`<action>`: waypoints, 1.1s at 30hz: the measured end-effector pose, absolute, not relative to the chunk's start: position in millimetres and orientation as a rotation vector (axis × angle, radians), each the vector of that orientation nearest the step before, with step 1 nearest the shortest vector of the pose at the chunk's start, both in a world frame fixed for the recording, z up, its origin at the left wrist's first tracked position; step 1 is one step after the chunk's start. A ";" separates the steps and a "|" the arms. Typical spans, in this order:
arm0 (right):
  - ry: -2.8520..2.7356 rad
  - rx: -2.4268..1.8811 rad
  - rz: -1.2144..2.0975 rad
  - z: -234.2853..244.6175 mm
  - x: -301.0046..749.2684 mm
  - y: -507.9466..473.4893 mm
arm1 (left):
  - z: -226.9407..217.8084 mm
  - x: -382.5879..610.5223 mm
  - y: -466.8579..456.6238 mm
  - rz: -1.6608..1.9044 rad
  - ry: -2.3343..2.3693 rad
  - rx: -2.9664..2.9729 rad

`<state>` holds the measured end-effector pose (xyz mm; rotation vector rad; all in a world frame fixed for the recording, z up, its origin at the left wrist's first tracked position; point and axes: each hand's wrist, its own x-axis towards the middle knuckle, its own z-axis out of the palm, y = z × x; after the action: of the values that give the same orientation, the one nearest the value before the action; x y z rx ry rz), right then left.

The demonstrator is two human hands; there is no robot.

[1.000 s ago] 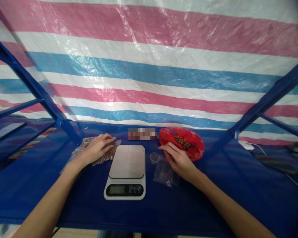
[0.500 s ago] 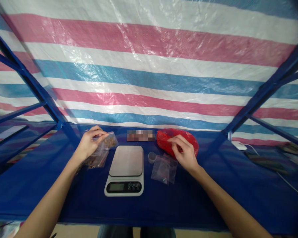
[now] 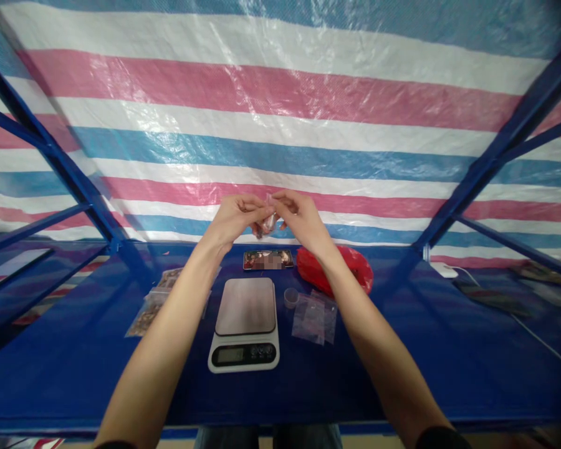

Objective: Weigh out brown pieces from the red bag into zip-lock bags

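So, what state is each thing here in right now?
Left hand: raised, pinching a small clear plastic bag.
Right hand: raised, pinching the same bag.
White digital kitchen scale: on the blue table, display unreadable.
Red plastic bag: bunched up.
Small clear cup: upright.
Flat clear plastic bag: lying flat.
Filled plastic bags: lying on the table.

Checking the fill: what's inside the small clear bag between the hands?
The small clear bag between the left hand and right hand shows dark brown bits at its lower end. Fingers cover the rest, so the amount cannot be seen.
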<state>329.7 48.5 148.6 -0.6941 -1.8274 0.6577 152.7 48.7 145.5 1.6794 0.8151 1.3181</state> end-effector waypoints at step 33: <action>-1.628 -0.913 1.255 105.4 336.8 108.3 | 100.9 145.7 121.7 0.997 0.840 1.813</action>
<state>336.8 108.3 105.4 -0.9130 -1.6280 1.2551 145.7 121.7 100.9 1.8131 0.8396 0.9974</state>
